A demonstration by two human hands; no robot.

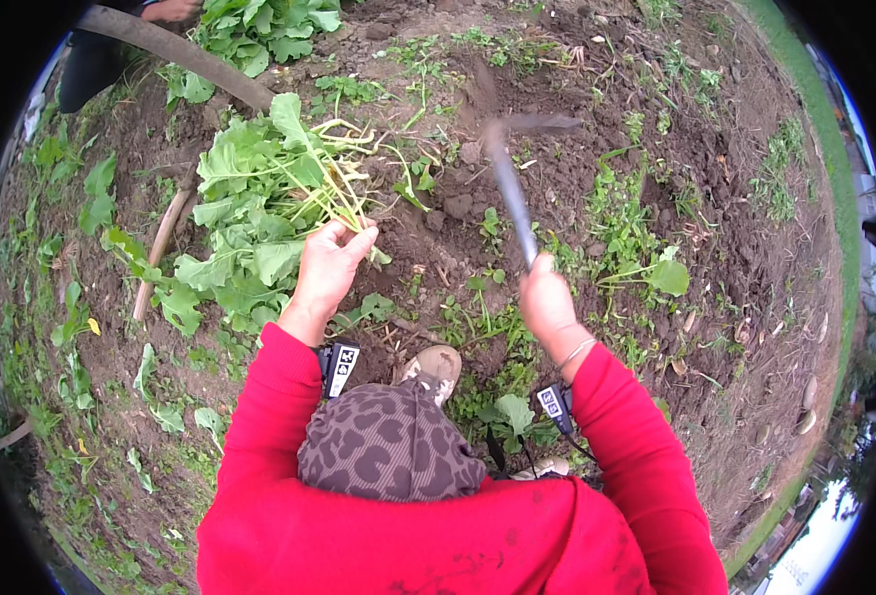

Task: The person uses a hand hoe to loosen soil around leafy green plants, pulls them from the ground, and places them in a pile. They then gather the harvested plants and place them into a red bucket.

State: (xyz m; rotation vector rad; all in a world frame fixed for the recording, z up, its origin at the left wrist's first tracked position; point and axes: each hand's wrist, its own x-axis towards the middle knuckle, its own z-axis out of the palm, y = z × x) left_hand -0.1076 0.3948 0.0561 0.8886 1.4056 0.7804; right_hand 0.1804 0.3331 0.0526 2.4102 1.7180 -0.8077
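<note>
My left hand [331,266] is closed around the stems of a bunch of leafy greens [250,223], whose broad leaves spread to the left and hang toward the soil. Pale, yellowish stem ends stick out past the fingers. My right hand [549,305] grips the handle of a hand hoe [513,188]. The hoe tilts away from me, and its head is smeared by motion just over loose brown soil [463,205]. To the right of the hoe, low green weeds [617,213] grow from the ground.
A curved wooden pole [180,55] crosses the far left, near another person's hand [170,10] and more leafy plants [264,30]. A wooden stick [163,253] lies left of the greens. My shoe [433,369] stands on the soil. Grass [825,139] edges the plot at right.
</note>
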